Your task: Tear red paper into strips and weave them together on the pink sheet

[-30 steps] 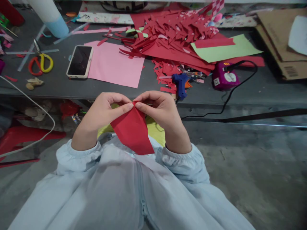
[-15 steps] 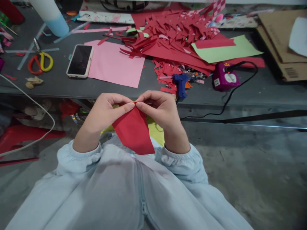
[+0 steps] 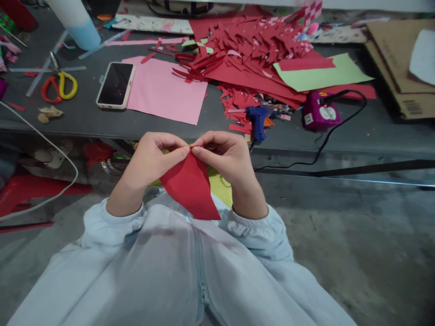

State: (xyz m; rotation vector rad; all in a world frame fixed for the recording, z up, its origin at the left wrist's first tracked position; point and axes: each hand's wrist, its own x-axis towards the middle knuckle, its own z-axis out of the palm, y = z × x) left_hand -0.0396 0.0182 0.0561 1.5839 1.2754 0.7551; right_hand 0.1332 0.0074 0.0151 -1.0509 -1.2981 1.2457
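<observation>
A piece of red paper [image 3: 192,188] hangs down in front of my jacket, its upper edge pinched between both hands. My left hand [image 3: 158,158] is closed, with thumb and forefinger gripping that edge. From the other side my right hand [image 3: 226,156] pinches it too, the thumbs almost meeting. The paper bends a little and its lower corner points down to the right. Just beyond my right hand, a blue glue gun [image 3: 257,123] lies at the table's front edge. A sheet of pink paper [image 3: 170,93] lies past my left hand, partly under a phone [image 3: 116,85].
Scissors [image 3: 59,88] lie at the left beside a white-and-blue bottle [image 3: 76,25]. Red paper strips [image 3: 244,43] are heaped at the back. A purple box [image 3: 320,111] with a black cable stands right, near cardboard [image 3: 394,59]. A red stool [image 3: 37,190] is at lower left.
Both hands stay pinched on the red paper's top edge. The paper curves slightly more on its left side. The whole view has shifted a little.
</observation>
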